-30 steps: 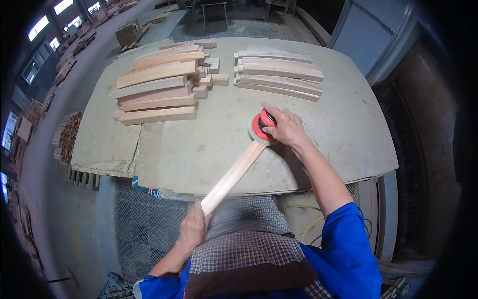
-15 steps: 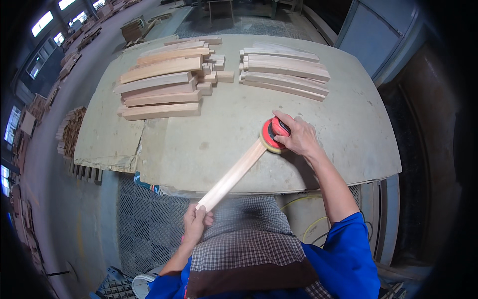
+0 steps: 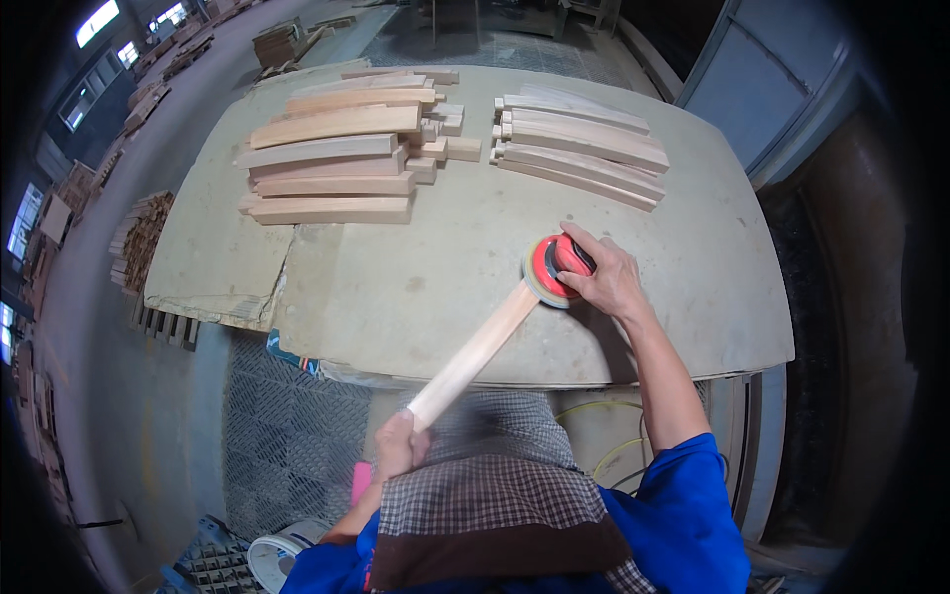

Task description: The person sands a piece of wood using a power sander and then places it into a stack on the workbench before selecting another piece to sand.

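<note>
My left hand (image 3: 398, 445) is closed round the near end of a pale wooden strip (image 3: 473, 358), which slants away from me over the table's front edge. In my right hand (image 3: 606, 277) is a red and black round sander (image 3: 550, 265); its pad rests at the strip's far end and covers that tip. The thumb and fingers of the right hand wrap the sander's top. Beyond them on the table (image 3: 396, 307) lie a larger stack of wooden pieces (image 3: 336, 183) at the left and a smaller stack (image 3: 584, 144) at the right.
The table's front left edge is chipped, with a crack (image 3: 282, 282) running in from it. A yellow hose (image 3: 616, 450) hangs below the table at the right. A white bucket (image 3: 272, 562) stands low at the left, and a wood pile (image 3: 143, 243) sits beyond the table's left side.
The strip and the left hand have shifted slightly right and nearer to me. The sander stays at the strip's far end, its pad turned a little. The whole view has also moved slightly.
</note>
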Tool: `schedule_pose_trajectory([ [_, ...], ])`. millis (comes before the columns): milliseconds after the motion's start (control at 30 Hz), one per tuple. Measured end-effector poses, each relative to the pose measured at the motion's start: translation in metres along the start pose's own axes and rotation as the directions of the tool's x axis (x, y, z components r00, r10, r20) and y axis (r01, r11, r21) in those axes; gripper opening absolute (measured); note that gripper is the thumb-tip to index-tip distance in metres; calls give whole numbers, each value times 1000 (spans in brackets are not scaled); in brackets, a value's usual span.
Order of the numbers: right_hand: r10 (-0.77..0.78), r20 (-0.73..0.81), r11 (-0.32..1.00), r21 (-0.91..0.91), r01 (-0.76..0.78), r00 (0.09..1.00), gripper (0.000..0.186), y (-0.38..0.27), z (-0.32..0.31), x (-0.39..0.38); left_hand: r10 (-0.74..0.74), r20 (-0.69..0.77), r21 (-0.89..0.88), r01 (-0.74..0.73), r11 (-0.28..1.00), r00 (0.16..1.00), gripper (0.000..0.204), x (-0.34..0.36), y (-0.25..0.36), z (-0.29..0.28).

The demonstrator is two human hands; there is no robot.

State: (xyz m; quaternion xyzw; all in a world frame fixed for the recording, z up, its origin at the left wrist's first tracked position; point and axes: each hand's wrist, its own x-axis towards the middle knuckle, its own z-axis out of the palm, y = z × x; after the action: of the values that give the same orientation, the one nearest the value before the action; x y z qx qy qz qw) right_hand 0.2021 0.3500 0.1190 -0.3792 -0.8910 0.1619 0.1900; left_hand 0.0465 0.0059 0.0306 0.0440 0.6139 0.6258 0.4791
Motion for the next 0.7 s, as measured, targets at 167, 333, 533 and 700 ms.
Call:
schedule_pose_trajectory([
  [167, -105, -86, 993, 45, 110, 991, 71, 1, 3, -10, -231, 77, -167, 241, 956, 970, 39, 15, 9, -17],
  [333, -181, -83, 977, 96, 189, 980, 72, -1, 16, -16, -382, 276, -428, 469, 773, 882, 35, 28, 1, -31],
  [533, -116, 81, 990, -69, 121, 990, 67, -51, 0, -5, -80, -31, -191, 73, 979, 996, 38, 11, -8, -1],
  [700, -45, 204, 985, -154, 77, 978, 68, -76, 0, 8, 357, -12, 406, -322, 855, 934, 41, 33, -52, -19],
])
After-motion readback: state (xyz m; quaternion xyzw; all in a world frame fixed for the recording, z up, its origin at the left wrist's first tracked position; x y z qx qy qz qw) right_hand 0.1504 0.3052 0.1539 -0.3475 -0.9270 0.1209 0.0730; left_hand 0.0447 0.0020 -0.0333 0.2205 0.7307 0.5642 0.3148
